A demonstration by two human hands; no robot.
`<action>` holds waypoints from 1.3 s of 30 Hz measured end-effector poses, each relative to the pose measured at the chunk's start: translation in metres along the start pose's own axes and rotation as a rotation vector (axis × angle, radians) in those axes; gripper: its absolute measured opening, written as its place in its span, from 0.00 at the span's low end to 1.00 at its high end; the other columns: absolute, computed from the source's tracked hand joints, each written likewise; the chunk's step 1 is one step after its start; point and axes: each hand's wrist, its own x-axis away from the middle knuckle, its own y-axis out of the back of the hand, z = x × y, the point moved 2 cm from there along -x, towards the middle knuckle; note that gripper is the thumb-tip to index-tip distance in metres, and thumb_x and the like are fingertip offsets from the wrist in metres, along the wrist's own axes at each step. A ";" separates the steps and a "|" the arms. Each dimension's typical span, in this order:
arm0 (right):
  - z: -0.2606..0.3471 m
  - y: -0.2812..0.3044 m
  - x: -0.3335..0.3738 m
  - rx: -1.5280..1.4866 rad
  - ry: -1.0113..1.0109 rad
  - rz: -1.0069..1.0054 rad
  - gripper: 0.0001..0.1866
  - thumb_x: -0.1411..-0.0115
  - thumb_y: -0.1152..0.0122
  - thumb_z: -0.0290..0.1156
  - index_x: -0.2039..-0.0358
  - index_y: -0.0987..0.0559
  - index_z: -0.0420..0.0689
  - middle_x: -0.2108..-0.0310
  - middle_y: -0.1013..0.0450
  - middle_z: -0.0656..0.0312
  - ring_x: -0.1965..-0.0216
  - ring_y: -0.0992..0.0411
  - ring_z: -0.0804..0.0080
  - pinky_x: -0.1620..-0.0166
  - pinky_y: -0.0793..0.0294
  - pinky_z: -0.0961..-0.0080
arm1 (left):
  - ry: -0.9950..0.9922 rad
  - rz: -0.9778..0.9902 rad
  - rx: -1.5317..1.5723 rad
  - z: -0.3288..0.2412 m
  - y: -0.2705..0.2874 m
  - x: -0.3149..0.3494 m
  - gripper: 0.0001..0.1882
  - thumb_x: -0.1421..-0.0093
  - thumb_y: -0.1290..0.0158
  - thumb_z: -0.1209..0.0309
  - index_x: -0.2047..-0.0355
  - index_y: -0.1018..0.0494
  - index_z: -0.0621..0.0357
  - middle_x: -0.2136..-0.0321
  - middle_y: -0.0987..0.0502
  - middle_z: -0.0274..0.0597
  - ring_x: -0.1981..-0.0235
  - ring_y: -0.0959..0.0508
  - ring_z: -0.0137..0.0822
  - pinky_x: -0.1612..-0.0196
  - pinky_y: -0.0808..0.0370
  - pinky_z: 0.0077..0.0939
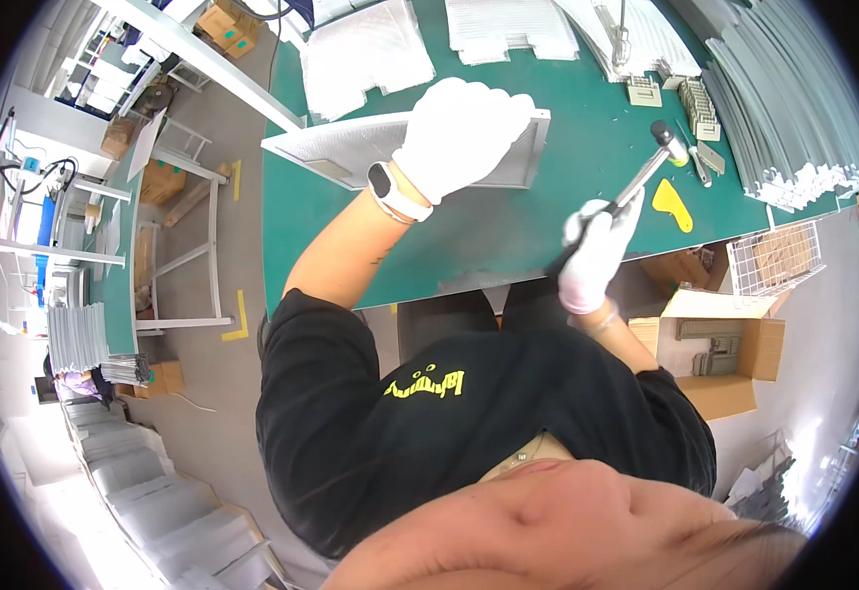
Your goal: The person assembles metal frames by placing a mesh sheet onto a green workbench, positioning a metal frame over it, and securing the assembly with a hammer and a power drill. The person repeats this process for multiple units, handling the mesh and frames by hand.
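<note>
My left hand [464,138], in a white glove, is closed at the far edge of a thin framed panel [513,162]. The panel has a silvery frame and a grey face, and it rests tilted on the green table. My hand and wrist cover its middle, and the fingertips are hidden. In my right hand [594,258], also gloved in white, is a mallet [640,180]. Its metal shaft points away to the right, and its head is black with a yellowish end. The mallet is held apart from the panel, over the table's right part.
A yellow scraper [672,205] lies right of the mallet, with small beige parts [700,110] beyond. White sheets [365,59] are stacked at the back. Long grey strips [793,98] fill the right end. An open carton [719,393] stands beside me, below the table edge [351,303].
</note>
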 end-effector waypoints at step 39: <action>0.192 -0.029 -0.117 0.780 0.500 0.833 0.30 0.29 0.49 0.36 0.31 0.40 0.40 0.66 0.25 0.61 0.78 0.33 0.81 0.73 0.31 0.85 | 0.351 -0.440 0.155 -0.011 -0.027 0.008 0.19 0.57 0.32 0.52 0.73 0.24 0.50 0.80 0.32 0.35 0.76 0.31 0.40 0.68 0.34 0.37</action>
